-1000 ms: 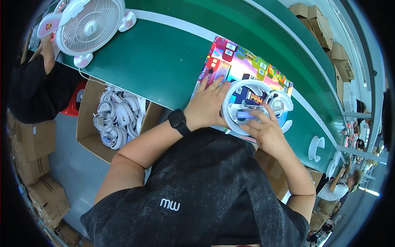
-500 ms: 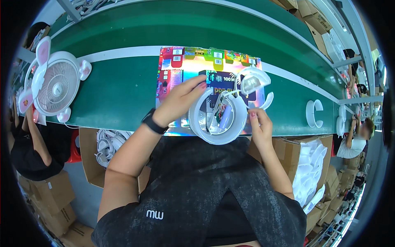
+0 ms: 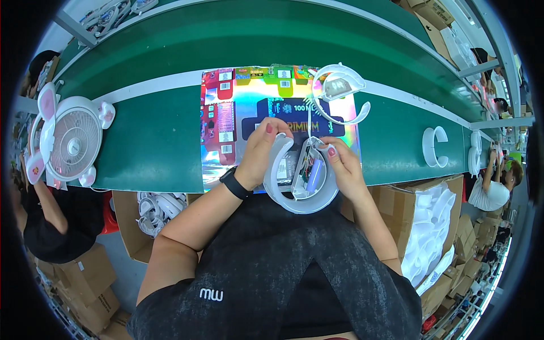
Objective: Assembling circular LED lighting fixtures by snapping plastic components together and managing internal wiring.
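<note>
Both hands hold a white C-shaped plastic housing (image 3: 301, 206) close to my body, its gap facing away from me. My left hand (image 3: 262, 154) is closed around the left end of it. At the other end, my right hand (image 3: 347, 170) pinches the rim with thumb and fingers. Within the curve sits a white half-round case (image 3: 298, 177) with wires and a purple cylindrical battery (image 3: 315, 174). A thin cable (image 3: 310, 116) runs from it toward a second white curved part (image 3: 359, 117), which lies farther off with a grey-white half-round piece (image 3: 341, 86) in it.
Under the work lies a shiny printed cardboard sheet (image 3: 215, 164) on the green table (image 3: 153, 141). A white fan with rabbit ears (image 3: 73, 141) stands left; a white C-shaped part (image 3: 435, 147) lies right. Boxes of white parts (image 3: 391, 212) (image 3: 130, 226) sit below the edge. People work at both sides.
My right hand has moved up and inward to the housing's right end. My left hand has come to its left end. The housing is nearer me; the second curved part lies farther away.
</note>
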### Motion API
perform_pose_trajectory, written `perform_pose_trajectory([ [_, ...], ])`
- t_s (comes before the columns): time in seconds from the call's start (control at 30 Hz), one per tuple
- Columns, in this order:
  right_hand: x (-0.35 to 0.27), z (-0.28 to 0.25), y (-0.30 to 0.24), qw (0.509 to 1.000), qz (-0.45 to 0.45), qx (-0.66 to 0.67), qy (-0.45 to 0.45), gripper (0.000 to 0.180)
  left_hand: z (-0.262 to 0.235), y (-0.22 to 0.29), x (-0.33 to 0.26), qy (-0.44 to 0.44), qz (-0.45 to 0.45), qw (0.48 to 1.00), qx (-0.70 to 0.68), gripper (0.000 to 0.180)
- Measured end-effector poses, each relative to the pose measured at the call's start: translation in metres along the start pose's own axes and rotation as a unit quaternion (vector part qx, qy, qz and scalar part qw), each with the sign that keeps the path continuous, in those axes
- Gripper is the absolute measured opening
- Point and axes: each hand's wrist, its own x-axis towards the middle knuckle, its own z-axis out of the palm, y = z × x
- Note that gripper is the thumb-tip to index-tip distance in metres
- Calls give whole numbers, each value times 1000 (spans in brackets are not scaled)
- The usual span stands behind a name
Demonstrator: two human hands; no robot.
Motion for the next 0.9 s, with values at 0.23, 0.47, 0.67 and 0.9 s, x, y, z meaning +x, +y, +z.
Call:
perform_pose_trajectory([
  [0.23, -12, 5, 0, 995, 95, 19, 36, 27, -5, 14, 5, -48, -9, 971, 233, 32],
  [0.47, -20, 10, -12, 989, 131, 7, 71, 23, -4, 30, -11, -32, -57, 944, 324, 44],
  [0.67, -14, 14, -12, 983, 66, -140, 99, 25, -1, 33, -14, 0, 106, 834, 542, 45],
  [0.9, -19, 5, -18, 982, -49, -121, 135, 24, 13, 42, -27, 39, -80, 952, 292, 67],
])
